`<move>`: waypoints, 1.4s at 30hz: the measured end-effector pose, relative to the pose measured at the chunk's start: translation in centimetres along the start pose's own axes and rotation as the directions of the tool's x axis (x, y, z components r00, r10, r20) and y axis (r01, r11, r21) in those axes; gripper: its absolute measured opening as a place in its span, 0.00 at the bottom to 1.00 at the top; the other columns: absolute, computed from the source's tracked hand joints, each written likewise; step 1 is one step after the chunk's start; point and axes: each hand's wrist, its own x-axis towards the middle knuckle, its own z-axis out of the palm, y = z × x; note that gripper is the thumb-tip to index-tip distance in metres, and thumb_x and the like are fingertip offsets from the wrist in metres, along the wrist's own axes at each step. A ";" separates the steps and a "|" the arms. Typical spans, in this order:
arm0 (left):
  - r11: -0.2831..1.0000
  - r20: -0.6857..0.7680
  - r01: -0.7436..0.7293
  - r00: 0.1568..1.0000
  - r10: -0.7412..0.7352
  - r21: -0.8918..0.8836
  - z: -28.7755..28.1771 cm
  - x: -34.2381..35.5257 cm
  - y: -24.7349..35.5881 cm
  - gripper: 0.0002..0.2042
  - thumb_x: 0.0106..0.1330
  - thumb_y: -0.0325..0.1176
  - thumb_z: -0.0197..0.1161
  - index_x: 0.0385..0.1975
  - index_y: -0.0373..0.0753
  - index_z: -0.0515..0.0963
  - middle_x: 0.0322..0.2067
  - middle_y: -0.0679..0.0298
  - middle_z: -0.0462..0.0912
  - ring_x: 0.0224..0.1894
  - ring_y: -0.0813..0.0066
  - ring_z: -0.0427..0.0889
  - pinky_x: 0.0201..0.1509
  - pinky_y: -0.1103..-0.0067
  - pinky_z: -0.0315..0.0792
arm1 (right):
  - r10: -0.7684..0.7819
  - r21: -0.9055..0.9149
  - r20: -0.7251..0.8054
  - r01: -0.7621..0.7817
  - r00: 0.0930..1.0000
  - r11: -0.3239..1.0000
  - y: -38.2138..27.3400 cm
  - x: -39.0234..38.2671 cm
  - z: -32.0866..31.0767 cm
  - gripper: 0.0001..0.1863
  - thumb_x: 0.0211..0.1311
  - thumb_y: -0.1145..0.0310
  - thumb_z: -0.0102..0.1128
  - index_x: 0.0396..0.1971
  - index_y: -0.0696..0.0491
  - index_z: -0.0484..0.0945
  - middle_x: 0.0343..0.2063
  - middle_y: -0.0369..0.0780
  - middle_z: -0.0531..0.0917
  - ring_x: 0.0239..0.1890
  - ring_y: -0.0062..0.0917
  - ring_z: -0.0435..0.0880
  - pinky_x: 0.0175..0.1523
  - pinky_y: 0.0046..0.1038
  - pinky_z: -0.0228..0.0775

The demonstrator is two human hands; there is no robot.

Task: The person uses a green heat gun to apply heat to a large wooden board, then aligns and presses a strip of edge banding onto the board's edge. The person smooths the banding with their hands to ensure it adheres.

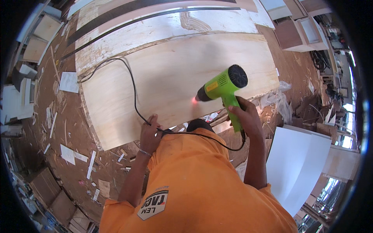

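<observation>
My right hand point(243, 114) grips the handle of a green heat gun point(223, 85), whose black nozzle points down-left at a pale plywood board point(105, 97), with a red glow by the tip. A black cord point(135, 93) runs from the handle's base across my front and over the board. My left hand point(149, 131), at the board's near edge, has its fingers curled on that cord, left of the heat gun. My orange shirt fills the lower middle.
Whitish boards point(211, 19) and dark strips point(128, 21) lie beyond the plywood. A white panel point(295, 163) stands at lower right, near crumpled plastic point(279, 101). Cabinet boxes point(299, 35) sit at upper right. Offcuts point(68, 153) litter the brown floor, with stacked panels along the left.
</observation>
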 end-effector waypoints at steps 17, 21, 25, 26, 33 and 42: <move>0.924 -0.743 0.374 0.595 -0.307 -0.082 -13.8 -8.7 -13.4 0.17 0.77 0.35 0.62 0.60 0.35 0.76 0.67 0.54 0.77 0.71 0.48 0.72 0.73 0.60 0.65 | -0.118 0.698 -0.188 0.217 0.975 0.682 -2.7 13.1 13.8 0.19 0.71 0.64 0.58 0.50 0.66 0.77 0.40 0.45 0.84 0.31 0.31 0.87 0.32 0.31 0.82; 0.931 -0.940 0.343 0.261 -0.219 -0.122 -18.5 -9.6 -14.5 0.18 0.80 0.33 0.59 0.63 0.32 0.74 0.68 0.52 0.77 0.68 0.59 0.76 0.70 0.66 0.69 | -0.117 0.562 -0.378 0.328 0.918 0.759 -4.3 13.0 17.4 0.17 0.71 0.65 0.58 0.49 0.65 0.76 0.39 0.45 0.82 0.31 0.32 0.88 0.31 0.33 0.83; 0.943 -0.972 0.294 0.127 -0.199 -0.155 -22.3 -9.7 -14.8 0.19 0.81 0.33 0.58 0.65 0.29 0.72 0.66 0.48 0.77 0.62 0.64 0.79 0.68 0.69 0.71 | -0.109 0.607 -0.407 0.358 0.907 0.710 -5.0 13.5 17.9 0.16 0.71 0.66 0.57 0.47 0.65 0.76 0.38 0.46 0.82 0.30 0.32 0.88 0.31 0.33 0.82; 0.940 -0.969 0.297 0.123 -0.214 -0.170 -22.2 -10.1 -15.9 0.20 0.80 0.33 0.59 0.66 0.29 0.72 0.65 0.49 0.78 0.61 0.63 0.79 0.67 0.69 0.71 | -0.127 0.604 -0.391 0.358 0.912 0.712 -5.2 13.7 18.1 0.16 0.71 0.66 0.57 0.46 0.65 0.76 0.38 0.47 0.82 0.30 0.32 0.88 0.31 0.33 0.82; 0.850 -0.905 0.522 0.327 -0.273 -0.068 -19.3 -6.9 -18.1 0.18 0.74 0.26 0.60 0.62 0.36 0.76 0.60 0.48 0.80 0.66 0.56 0.77 0.66 0.67 0.73 | -0.151 0.514 -0.353 0.326 0.924 0.794 -6.2 13.6 17.9 0.17 0.70 0.66 0.57 0.48 0.65 0.77 0.38 0.45 0.84 0.27 0.32 0.86 0.30 0.33 0.81; 0.797 -0.806 0.594 0.415 -0.421 -0.110 -12.6 -1.4 -20.6 0.24 0.59 0.17 0.61 0.57 0.39 0.75 0.61 0.51 0.80 0.78 0.48 0.60 0.78 0.58 0.60 | -0.197 0.403 -0.269 0.296 0.943 0.866 -8.1 14.6 16.6 0.16 0.70 0.66 0.58 0.48 0.65 0.77 0.38 0.45 0.85 0.27 0.31 0.86 0.29 0.32 0.81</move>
